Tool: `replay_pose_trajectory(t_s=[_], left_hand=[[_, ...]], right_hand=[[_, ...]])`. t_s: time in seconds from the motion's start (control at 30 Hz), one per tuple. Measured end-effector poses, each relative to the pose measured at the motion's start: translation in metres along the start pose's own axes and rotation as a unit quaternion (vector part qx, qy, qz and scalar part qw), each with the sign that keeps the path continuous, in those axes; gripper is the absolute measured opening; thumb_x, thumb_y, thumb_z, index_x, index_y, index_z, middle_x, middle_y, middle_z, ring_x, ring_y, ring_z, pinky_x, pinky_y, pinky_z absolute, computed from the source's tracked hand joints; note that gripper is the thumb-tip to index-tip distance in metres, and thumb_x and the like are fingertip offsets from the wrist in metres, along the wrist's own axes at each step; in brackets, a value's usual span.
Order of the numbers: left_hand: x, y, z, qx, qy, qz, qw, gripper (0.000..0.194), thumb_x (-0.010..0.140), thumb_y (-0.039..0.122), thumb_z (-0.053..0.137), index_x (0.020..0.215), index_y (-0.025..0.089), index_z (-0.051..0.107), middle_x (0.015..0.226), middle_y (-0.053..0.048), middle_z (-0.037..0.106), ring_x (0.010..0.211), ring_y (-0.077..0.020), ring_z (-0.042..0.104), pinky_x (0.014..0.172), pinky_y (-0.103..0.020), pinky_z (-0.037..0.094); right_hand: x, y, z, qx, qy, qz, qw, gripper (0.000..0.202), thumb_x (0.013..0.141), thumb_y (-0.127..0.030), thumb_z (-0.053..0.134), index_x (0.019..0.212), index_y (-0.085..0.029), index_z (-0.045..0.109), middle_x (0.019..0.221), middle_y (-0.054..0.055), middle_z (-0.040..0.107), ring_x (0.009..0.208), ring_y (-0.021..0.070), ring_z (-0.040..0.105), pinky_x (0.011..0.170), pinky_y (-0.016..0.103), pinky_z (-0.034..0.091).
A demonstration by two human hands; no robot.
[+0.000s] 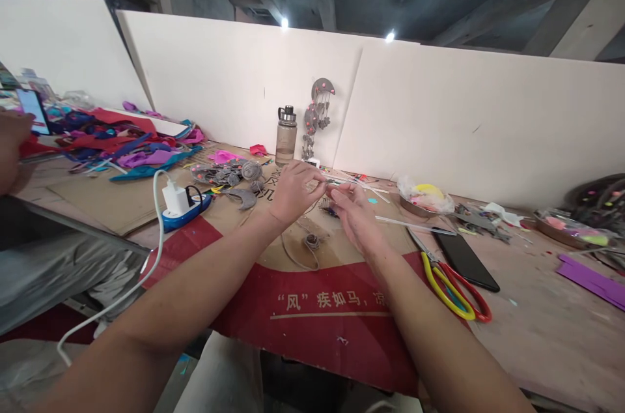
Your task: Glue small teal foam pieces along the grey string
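My left hand (pixel 297 193) and my right hand (pixel 355 212) meet above the cardboard sheet (pixel 371 351), fingertips pinched close together. Whatever is between the fingers is too small and partly hidden to name. Below them a thin grey cord (pixel 291 262) loops over the cardboard beside a small dark coil (pixel 311 242). Thin clear sticks (pixel 374 189) lie just behind my right hand, and another clear stick (pixel 415 225) is to its right. Left of my left hand are grey felt pieces (pixel 241 197) and a ball of grey yarn (pixel 252 170).
Scissors (pixel 452 286) with red and yellow handles lie at right beside a black phone (pixel 466 260). Behind stand a water bottle (pixel 286 137) and a grey hanging ornament (pixel 317 113). At left are a blue power strip (pixel 187 212), a felt pile (pixel 131 142) and another person's hand (pixel 12 146).
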State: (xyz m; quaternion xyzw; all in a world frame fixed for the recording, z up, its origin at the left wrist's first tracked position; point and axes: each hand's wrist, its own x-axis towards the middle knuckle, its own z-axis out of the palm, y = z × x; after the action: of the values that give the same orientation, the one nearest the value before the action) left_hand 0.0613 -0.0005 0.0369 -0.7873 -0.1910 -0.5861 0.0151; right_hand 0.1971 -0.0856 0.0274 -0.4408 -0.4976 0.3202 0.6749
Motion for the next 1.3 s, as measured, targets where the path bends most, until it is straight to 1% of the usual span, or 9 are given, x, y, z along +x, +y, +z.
replay_pose_trajectory(t_s=[0.07, 0.1, 0.17, 0.23, 0.33, 0.4, 0.67, 0.97, 1.3], left_hand=[[-0.001, 0.002, 0.001, 0.002, -0.016, 0.017, 1.0, 0.006, 0.08, 0.02, 0.063, 0.077, 0.019, 0.068, 0.088, -0.005, 0.072, 0.091, -0.0195, 0.063, 0.088, -0.035, 0.046], [-0.002, 0.003, 0.002, -0.004, -0.026, 0.013, 1.0, 0.007, 0.081, 0.019, 0.062, 0.078, 0.019, 0.069, 0.086, -0.005, 0.072, 0.088, -0.0182, 0.063, 0.085, -0.033, 0.046], [-0.003, 0.007, 0.003, -0.018, -0.041, -0.017, 0.999, 0.008, 0.08, 0.018, 0.062, 0.079, 0.019, 0.069, 0.079, -0.003, 0.071, 0.077, -0.0151, 0.062, 0.076, -0.028, 0.047], [-0.004, 0.011, 0.004, -0.029, -0.052, -0.057, 0.997, 0.007, 0.079, 0.018, 0.062, 0.077, 0.019, 0.069, 0.073, -0.001, 0.07, 0.067, -0.0129, 0.06, 0.068, -0.026, 0.045], [-0.004, 0.017, 0.005, -0.052, -0.066, -0.105, 0.991, 0.007, 0.078, 0.02, 0.063, 0.076, 0.019, 0.069, 0.07, 0.0, 0.07, 0.062, -0.0117, 0.058, 0.064, -0.025, 0.043], [-0.003, 0.019, 0.004, -0.067, -0.072, -0.129, 0.987, 0.008, 0.078, 0.02, 0.062, 0.076, 0.018, 0.069, 0.069, 0.0, 0.07, 0.062, -0.0114, 0.057, 0.064, -0.024, 0.043], [-0.004, 0.021, 0.004, -0.11, -0.077, -0.162, 0.978, 0.007, 0.075, 0.019, 0.059, 0.074, 0.017, 0.066, 0.067, 0.001, 0.065, 0.062, -0.011, 0.056, 0.064, -0.024, 0.042], [-0.004, 0.022, 0.004, -0.157, -0.074, -0.192, 0.966, 0.006, 0.073, 0.02, 0.057, 0.071, 0.017, 0.062, 0.064, 0.002, 0.06, 0.062, -0.0109, 0.052, 0.063, -0.024, 0.041], [-0.005, 0.024, 0.008, -0.272, -0.094, -0.272, 0.918, 0.009, 0.07, 0.024, 0.056, 0.066, 0.017, 0.058, 0.063, 0.003, 0.054, 0.061, -0.0103, 0.047, 0.06, -0.023, 0.038]], right_hand=[[-0.002, 0.0, 0.009, 0.093, -0.026, 0.03, 0.995, 0.042, 0.066, -0.037, 0.074, 0.09, -0.026, 0.041, 0.082, -0.004, 0.063, 0.074, 0.0137, 0.061, 0.074, 0.03, 0.05], [-0.002, 0.001, 0.011, 0.103, -0.026, 0.034, 0.994, 0.043, 0.065, -0.037, 0.075, 0.09, -0.026, 0.041, 0.076, -0.007, 0.059, 0.066, 0.0119, 0.058, 0.069, 0.029, 0.05], [-0.002, 0.001, 0.009, 0.062, -0.002, 0.02, 0.998, 0.038, 0.067, -0.037, 0.073, 0.088, -0.025, 0.044, 0.068, -0.009, 0.051, 0.057, 0.0094, 0.048, 0.059, 0.026, 0.045], [-0.001, 0.0, 0.004, -0.028, 0.032, -0.014, 0.999, 0.028, 0.071, -0.037, 0.069, 0.083, -0.023, 0.049, 0.069, -0.007, 0.049, 0.057, 0.0092, 0.044, 0.054, 0.024, 0.04], [-0.001, -0.005, -0.002, -0.154, 0.059, -0.065, 0.984, 0.015, 0.076, -0.033, 0.061, 0.079, -0.02, 0.054, 0.07, -0.004, 0.051, 0.061, 0.0108, 0.045, 0.057, 0.025, 0.038], [-0.001, -0.009, -0.003, -0.202, 0.074, -0.09, 0.972, 0.013, 0.078, -0.032, 0.059, 0.078, -0.019, 0.055, 0.069, -0.003, 0.053, 0.062, 0.0116, 0.046, 0.06, 0.026, 0.038], [-0.004, -0.01, -0.002, -0.338, 0.09, -0.143, 0.926, 0.018, 0.085, -0.032, 0.053, 0.076, -0.019, 0.06, 0.071, 0.0, 0.06, 0.067, 0.0147, 0.051, 0.068, 0.028, 0.037], [-0.006, -0.012, 0.002, -0.374, 0.088, -0.161, 0.909, 0.021, 0.085, -0.03, 0.052, 0.068, -0.019, 0.056, 0.066, -0.001, 0.057, 0.065, 0.0144, 0.049, 0.066, 0.028, 0.035], [-0.007, -0.016, 0.002, -0.4, 0.1, -0.168, 0.896, 0.024, 0.082, -0.025, 0.053, 0.06, -0.022, 0.045, 0.058, -0.003, 0.049, 0.059, 0.0129, 0.042, 0.062, 0.027, 0.032]])
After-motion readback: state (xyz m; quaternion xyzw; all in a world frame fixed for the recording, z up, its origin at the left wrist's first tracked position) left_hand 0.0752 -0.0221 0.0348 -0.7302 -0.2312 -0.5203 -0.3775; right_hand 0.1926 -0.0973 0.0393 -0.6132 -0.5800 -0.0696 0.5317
